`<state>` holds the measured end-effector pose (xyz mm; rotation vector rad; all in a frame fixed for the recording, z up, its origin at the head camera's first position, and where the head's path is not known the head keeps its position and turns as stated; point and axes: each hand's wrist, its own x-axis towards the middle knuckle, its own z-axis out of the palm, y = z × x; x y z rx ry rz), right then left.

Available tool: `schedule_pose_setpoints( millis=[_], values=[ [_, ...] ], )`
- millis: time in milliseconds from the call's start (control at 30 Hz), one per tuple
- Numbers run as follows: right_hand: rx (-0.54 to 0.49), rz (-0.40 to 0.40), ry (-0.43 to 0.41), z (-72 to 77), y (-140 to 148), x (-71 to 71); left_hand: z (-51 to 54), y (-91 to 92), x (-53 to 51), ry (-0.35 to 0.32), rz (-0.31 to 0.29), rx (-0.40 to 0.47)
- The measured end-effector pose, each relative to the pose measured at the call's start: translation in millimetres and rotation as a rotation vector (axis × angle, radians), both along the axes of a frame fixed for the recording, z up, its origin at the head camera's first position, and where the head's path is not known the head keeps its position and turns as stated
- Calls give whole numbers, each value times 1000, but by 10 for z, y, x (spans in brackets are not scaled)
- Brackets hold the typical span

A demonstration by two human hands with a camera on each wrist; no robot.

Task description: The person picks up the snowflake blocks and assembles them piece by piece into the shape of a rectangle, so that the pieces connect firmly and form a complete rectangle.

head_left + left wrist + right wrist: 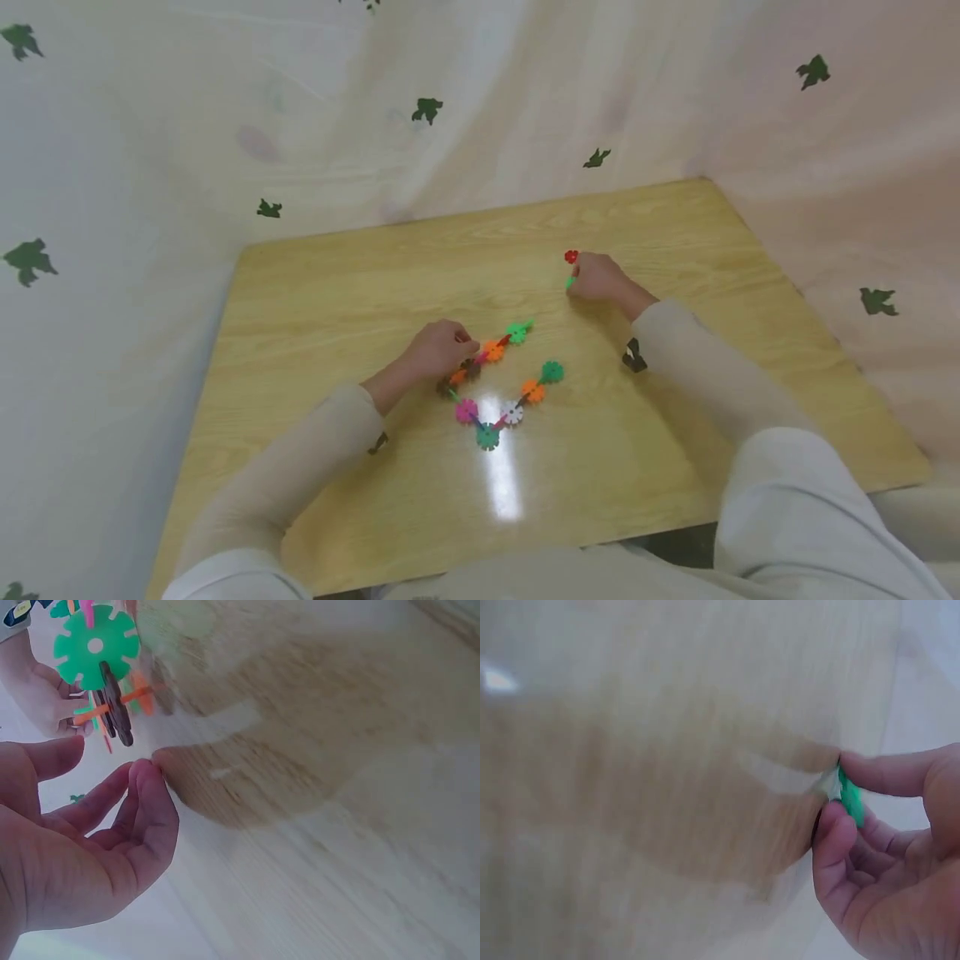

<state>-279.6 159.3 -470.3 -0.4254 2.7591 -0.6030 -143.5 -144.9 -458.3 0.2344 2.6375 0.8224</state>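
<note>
A chain of linked, notched plastic discs in pink, green, white, orange and dark brown lies in a V on the table. My left hand hovers at the chain's left arm. In the left wrist view, that hand's thumb is apart from its loosely bent fingers, with nothing between them, and a green disc stands above. Toward the back right, my right hand pinches a green notched disc between thumb and fingers, close to the tabletop. Just beyond that hand lies a loose red disc.
The wooden table stands in a corner of pale hanging cloth with dark green leaf shapes. A bright light reflection shows on the tabletop near the front.
</note>
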Motion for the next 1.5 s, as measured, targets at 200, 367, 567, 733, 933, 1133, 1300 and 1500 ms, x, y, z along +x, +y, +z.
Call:
schedule_pose_setpoints(
  millis=[200,367,567,733,933,1133,1300,1500],
  values=[
    [-74,124,-51,4,-142,273,-13,-34,36,-13,-49,-39],
    [-139,120,-67,33,-167,434,-81,-85,165,-64,-38,10],
    [-170,125,-73,34,-162,484,-133,-56,400,-217,-14,182],
    [-210,212,-71,24,-193,505,-73,1,522,-325,-29,268],
    [-267,274,-142,75,-256,547,-23,5,246,-321,82,308],
    [-366,254,-206,27,-379,554,-132,82,-100,-378,228,457],
    [-439,214,-254,-26,-478,557,-146,190,-167,-403,232,434],
    [-414,268,-220,-30,-584,584,-97,270,-146,-394,210,427]
  ],
)
